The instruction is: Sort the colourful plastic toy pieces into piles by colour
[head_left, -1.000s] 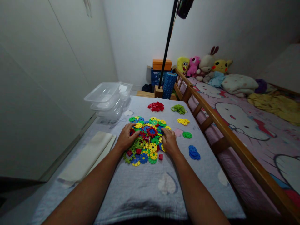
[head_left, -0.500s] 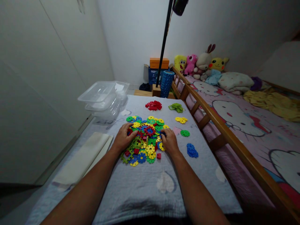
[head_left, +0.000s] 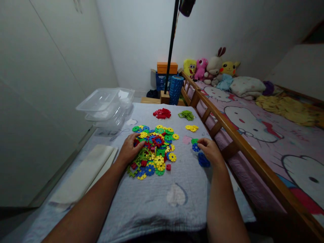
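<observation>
Bed: bed (head_left: 255, 111) with a cartoon-cat sheet filled the right side, behind a wooden rail (head_left: 227, 126) that ran from near right to far centre.
Blanket: grey quilted blanket (head_left: 157, 199) covered the surface in the middle, under everything listed below.
Containers: clear plastic tubs (head_left: 106, 106) were stacked at the far left corner of the blanket.
Mixed pile: heap of flat gear-shaped plastic pieces (head_left: 154, 148) (red, yellow, green and blue together) lay at the centre.
Sorted groups: red pile (head_left: 162, 113) lay far centre, light green pile (head_left: 186, 115) just right of it, yellow pile (head_left: 191, 128) nearer, and blue pile (head_left: 203, 161) nearest on the right.
Left hand: left hand (head_left: 130, 151) rested palm down on the left edge of the mixed pile, fingers loosely spread over the pieces.
Right hand: right hand (head_left: 212, 152) was over the blue pile, well apart from the heap, fingertips pinching a blue piece (head_left: 195, 147).
</observation>
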Available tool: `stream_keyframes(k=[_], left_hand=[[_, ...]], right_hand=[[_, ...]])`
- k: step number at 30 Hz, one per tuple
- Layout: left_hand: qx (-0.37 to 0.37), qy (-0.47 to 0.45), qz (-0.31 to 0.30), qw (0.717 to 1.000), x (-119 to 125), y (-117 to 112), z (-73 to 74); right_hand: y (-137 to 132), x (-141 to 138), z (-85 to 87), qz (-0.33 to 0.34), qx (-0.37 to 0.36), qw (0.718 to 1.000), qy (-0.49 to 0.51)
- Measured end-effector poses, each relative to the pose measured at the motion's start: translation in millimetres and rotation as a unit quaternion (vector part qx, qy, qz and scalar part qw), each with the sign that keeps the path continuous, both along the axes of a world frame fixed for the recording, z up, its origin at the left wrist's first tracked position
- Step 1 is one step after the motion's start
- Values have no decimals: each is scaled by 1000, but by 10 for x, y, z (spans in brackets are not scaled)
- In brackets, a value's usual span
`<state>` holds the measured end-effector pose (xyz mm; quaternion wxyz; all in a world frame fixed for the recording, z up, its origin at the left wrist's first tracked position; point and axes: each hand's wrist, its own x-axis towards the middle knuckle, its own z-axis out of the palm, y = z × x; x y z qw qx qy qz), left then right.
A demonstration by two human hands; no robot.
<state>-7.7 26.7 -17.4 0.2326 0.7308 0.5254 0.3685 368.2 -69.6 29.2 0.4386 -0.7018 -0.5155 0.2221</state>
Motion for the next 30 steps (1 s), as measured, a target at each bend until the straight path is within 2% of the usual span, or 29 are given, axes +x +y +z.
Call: stream_keyframes(k=[4, 8, 14, 17, 19, 21, 24, 27, 29, 30], left_hand=[[-1, 2, 2, 1000, -2, 19, -17], [-5, -2, 6, 1000, -1, 11, -8], [-5, 1, 11, 1000, 10, -2, 11], [-4, 0, 10, 1000, 10, 4, 13], [-4, 0, 10, 1000, 10, 7, 15], [-4, 2, 10, 1000, 9, 6, 19], [-7, 1, 11, 1000, 8, -1, 31], [-10, -9, 15, 1000, 1, -8, 42], [-10, -9, 17, 1000, -6, -10, 45], [-10, -7, 17, 1000, -10, -10, 45]], right_hand=[[-188, 304, -60, -29, -39, 998, 33], [-256, 483, -157, -79, -44, 995, 28], [-254, 584, -316, -105, -72, 992, -1], [-220, 554, -296, -121, -51, 990, -57], [-169, 465, -230, -141, -19, 985, -100], [-95, 290, -152, -131, 29, 983, -126], [31, -127, -91, -18, 92, 988, -127], [134, -601, -145, 124, 100, 977, -143], [187, -859, -228, 175, 86, 966, -171], [211, -957, -273, 180, 81, 962, -190]])
